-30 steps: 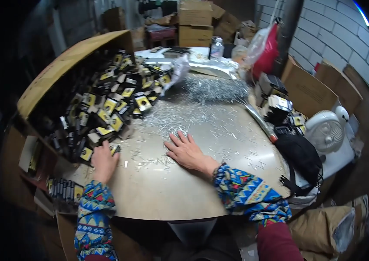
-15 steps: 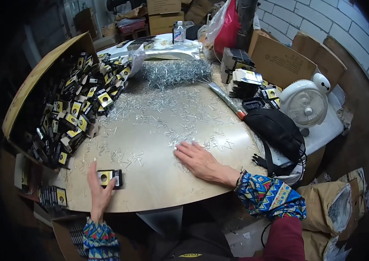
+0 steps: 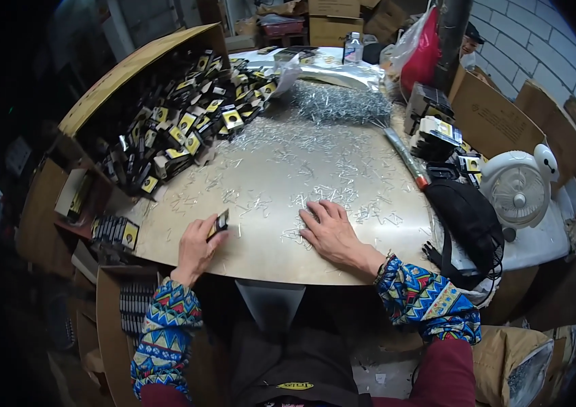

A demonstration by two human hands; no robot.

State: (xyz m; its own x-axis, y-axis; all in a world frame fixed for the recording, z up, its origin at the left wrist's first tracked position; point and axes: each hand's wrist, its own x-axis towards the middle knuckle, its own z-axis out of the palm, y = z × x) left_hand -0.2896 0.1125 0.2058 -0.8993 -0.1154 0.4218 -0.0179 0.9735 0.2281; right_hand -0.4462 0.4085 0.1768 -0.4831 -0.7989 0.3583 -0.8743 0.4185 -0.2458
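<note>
- The left hand (image 3: pixel 198 249) pinches a small black box (image 3: pixel 219 224) between thumb and fingers, tilted up near the table's front edge; the far fingers' grip is probably hidden behind it.
- The right hand (image 3: pixel 332 234) lies palm down, fingers slightly spread, well apart from the box, touching loose metal pins (image 3: pixel 334 194).
- Piled cartons (image 3: pixel 232 119) bear yellow labels with dark round marks.
- Shiny, wiry pins heap (image 3: pixel 342 103) on the smooth tabletop (image 3: pixel 267 261).
</note>
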